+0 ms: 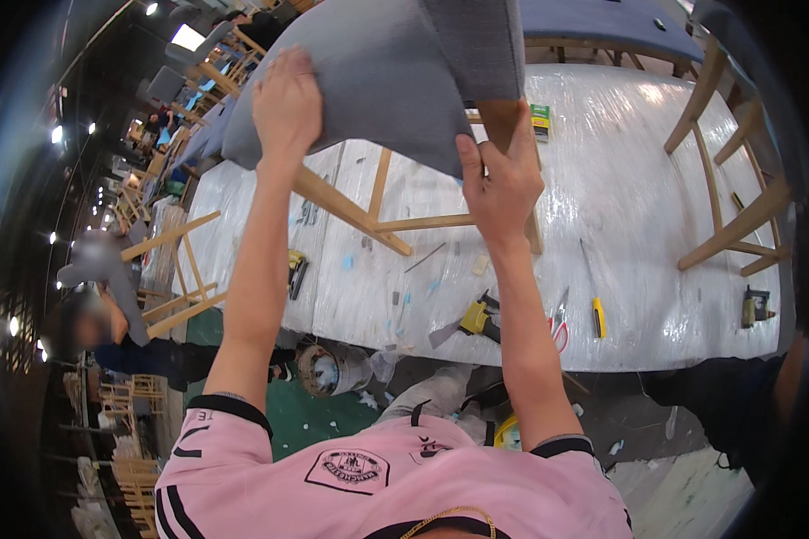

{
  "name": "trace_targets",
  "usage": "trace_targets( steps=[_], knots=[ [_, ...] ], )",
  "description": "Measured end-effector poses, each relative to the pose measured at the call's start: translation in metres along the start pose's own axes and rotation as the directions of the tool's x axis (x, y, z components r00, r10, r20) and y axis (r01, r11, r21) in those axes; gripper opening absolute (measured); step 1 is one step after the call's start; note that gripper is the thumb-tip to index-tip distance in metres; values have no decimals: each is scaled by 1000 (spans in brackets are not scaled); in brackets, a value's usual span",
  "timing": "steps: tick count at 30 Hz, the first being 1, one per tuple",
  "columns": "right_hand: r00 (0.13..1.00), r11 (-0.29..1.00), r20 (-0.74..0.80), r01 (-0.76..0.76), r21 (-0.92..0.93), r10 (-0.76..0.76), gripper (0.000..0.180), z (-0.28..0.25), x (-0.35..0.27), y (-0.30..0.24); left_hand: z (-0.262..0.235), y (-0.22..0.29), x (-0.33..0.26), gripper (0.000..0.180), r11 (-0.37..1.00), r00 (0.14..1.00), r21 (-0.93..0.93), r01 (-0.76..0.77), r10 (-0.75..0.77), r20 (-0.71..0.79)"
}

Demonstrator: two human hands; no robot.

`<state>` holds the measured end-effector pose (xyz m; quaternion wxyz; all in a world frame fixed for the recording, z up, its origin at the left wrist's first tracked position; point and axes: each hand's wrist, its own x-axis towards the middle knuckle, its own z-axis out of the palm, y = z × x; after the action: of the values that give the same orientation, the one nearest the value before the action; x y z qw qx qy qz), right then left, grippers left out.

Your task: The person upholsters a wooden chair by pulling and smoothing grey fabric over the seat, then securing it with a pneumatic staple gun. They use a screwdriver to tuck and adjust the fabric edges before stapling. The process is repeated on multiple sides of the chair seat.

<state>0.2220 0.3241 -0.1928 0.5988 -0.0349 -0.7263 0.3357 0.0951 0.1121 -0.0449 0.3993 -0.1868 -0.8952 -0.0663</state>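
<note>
A grey upholstered chair [382, 76] with pale wooden legs stands tilted over the film-covered table [620, 234] in front of me. My left hand [286, 106] lies flat on the grey fabric at the left side, palm against it. On the right, my right hand [503, 184] grips the chair at the fabric's lower corner, beside a wooden leg [500, 124]. Its thumb presses the cloth and the index finger points up along the wood. Another leg [351, 211] and a crossbar [427, 223] show beneath the seat.
On the table lie a yellow staple gun [481, 316], red-handled scissors [559, 332], a yellow cutter knife [599, 316], another staple gun [757, 307] and a small green box [540, 122]. More chairs stand right [719, 180] and left, where a person holds one [175, 269]. A bucket [322, 370] stands below the table edge.
</note>
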Motion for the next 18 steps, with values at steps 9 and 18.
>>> trace_targets(
  steps=[9,18],
  knots=[
    [998,997,10,-62,39,62,44,4,-5,-3,0,127,-1,63,980,978,27,-198,199,-70],
    [984,951,125,-159,265,129,40,-2,-3,-1,-35,100,20,114,809,786,-186,-558,587,195]
  ],
)
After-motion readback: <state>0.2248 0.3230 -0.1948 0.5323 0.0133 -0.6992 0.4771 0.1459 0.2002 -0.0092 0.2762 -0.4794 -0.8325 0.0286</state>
